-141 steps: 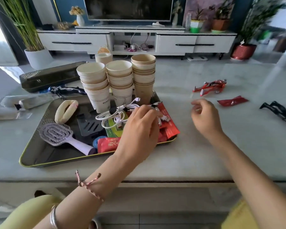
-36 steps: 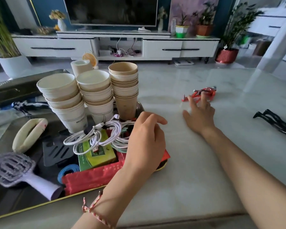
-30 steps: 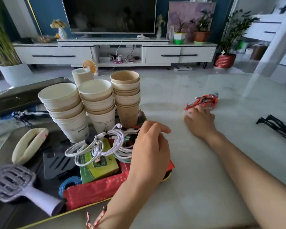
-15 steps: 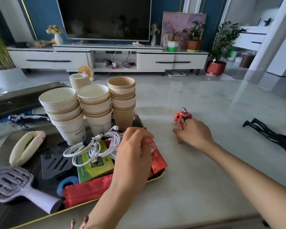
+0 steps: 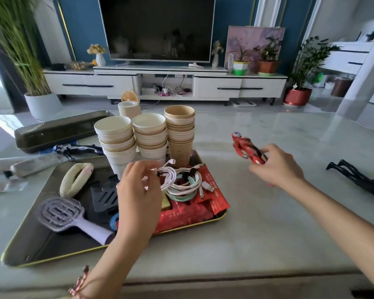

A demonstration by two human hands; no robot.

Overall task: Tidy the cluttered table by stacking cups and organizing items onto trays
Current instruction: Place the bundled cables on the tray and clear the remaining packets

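A dark tray with a yellow rim (image 5: 41,236) lies on the marble table at the left. At its far side stand three stacks of paper cups (image 5: 149,134). A bundle of white and mint cables (image 5: 181,182) rests on red packets (image 5: 192,212) at the tray's right corner. My left hand (image 5: 138,197) hovers over the tray, its fingertips pinching a white cable end. My right hand (image 5: 276,167) grips a red toy figure (image 5: 244,147) by the legs, lifted above the table right of the tray.
The tray also holds a lilac hairbrush (image 5: 61,212), a black slotted spatula (image 5: 105,197) and a cream hair clip (image 5: 76,178). A second dark tray (image 5: 58,130), a blue figure (image 5: 73,148) and a tube (image 5: 30,165) lie far left. A black figure (image 5: 361,180) lies at right.
My right hand reached the red figure, closed round it and lifted it off the table. My left hand shifted left across the cables and pinched a white cable end.
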